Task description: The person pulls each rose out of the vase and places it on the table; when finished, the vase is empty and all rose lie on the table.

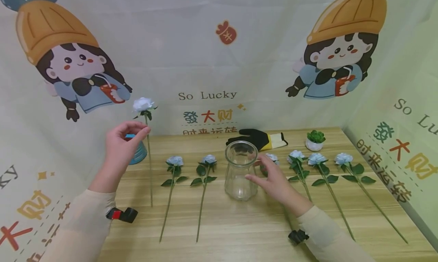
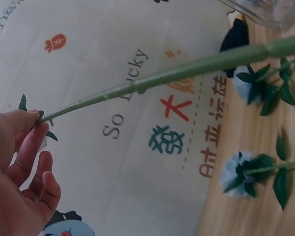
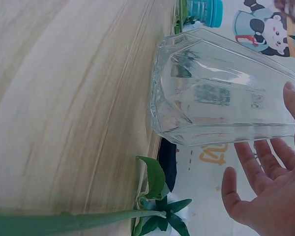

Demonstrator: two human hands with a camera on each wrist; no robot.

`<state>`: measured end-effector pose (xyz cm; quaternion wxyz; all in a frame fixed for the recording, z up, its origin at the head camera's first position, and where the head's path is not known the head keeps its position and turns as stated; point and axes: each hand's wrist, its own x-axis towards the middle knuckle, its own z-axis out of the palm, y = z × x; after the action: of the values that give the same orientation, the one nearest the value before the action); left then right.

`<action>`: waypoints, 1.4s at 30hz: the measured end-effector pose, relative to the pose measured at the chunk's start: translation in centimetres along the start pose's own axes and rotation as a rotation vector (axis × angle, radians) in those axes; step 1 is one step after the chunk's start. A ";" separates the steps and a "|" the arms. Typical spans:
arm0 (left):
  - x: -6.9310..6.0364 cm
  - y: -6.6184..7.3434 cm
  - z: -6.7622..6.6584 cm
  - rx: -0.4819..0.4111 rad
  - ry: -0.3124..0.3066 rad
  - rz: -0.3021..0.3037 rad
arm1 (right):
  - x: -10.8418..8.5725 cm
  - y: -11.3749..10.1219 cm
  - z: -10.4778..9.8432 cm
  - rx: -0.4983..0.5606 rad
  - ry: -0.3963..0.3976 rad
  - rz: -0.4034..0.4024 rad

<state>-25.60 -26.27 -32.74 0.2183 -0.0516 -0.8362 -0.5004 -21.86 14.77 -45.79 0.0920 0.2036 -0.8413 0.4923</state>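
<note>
My left hand pinches the stem of an artificial white-blue rose just below its bloom, between thumb and forefinger. The rose is upright over the left of the table, its stem hanging down. A clear glass vase stands upright on the table, with no flower in it. My right hand holds the vase's right side, thumb in front and fingers at the side and behind. In the right wrist view, the thumb overlaps the glass vase. Under the right forearm lies another rose, partly hidden.
More roses lie on the wooden table, two left of the vase, like this rose, and several at right, like this rose. Behind stand a black-yellow glove and a potted succulent. A blue ribbed container is behind the left hand.
</note>
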 end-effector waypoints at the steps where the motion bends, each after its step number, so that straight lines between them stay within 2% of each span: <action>1: -0.3 -0.7 -0.2 0.015 -0.010 -0.007 | 0.0 0.0 0.0 -0.002 0.000 -0.001; 12: -3.0 -8.8 -1.4 0.235 -0.134 -0.073 | 0.2 -0.6 -0.7 -0.025 0.012 0.006; 21: -4.6 -13.1 -2.0 0.293 -0.238 -0.082 | 0.3 -0.3 -0.4 -0.015 -0.003 -0.001; 27: -4.8 -15.2 -2.2 0.336 -0.317 -0.107 | 0.2 -0.2 -0.3 -0.012 -0.012 0.014; 32: -4.9 -16.1 -2.2 0.334 -0.376 -0.143 | 0.0 -0.2 -0.3 -0.007 -0.019 0.028; 36: -4.9 -16.8 -2.2 0.360 -0.407 -0.155 | -0.1 -0.3 -0.3 -0.001 -0.023 0.033; 42: -5.0 -17.4 -2.1 0.385 -0.424 -0.137 | -0.1 -0.4 -0.3 -0.002 -0.023 0.031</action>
<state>-25.72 -36.03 -48.12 0.0102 -0.0558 -0.9443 -0.3241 -21.58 14.90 -45.39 0.0752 0.1961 -0.8457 0.4906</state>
